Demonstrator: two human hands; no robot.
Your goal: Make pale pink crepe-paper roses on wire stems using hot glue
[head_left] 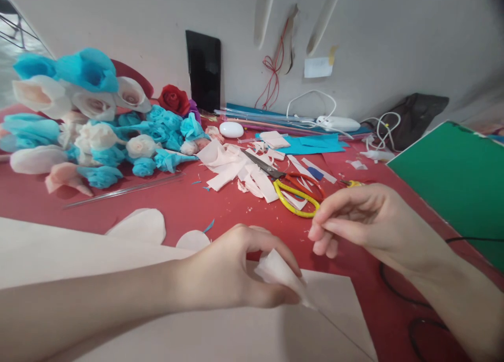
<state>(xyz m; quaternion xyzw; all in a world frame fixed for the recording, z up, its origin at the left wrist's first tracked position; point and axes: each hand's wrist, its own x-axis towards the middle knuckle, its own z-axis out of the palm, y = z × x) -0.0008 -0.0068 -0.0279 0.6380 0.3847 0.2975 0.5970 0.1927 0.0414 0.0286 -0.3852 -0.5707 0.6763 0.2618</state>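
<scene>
Pale grey wall panel (pixel 157 10), background, its edges outside the view. Red tabletop (pixel 220 215), partly covered. Large pale pink paper sheet (pixel 220 336), flat, cut off at left and bottom, the left forearm across it. Flat green rectangular board (pixel 452 189), cut off at right. Heap of blue, white and pink crepe-paper flowers (pixel 94 136), left; overlaps hide many stems. Left hand (pixel 224 270), thumb and fingers closed on the paper piece. Right hand (pixel 366 215), thumb and fingertips drawn narrow, near the scissors; cannot tell whether anything is pinched between them. Steel scissors with red and yellow handles (pixel 277 179), over pale scraps. Small folded pale pink paper piece (pixel 281 270), above the sheet, partly hidden by the fingers; wide end toward upper left, long axis slanting to lower right. Thin dark wire (pixel 342 328), continuing that axis to the bottom edge; far end unclear.
</scene>
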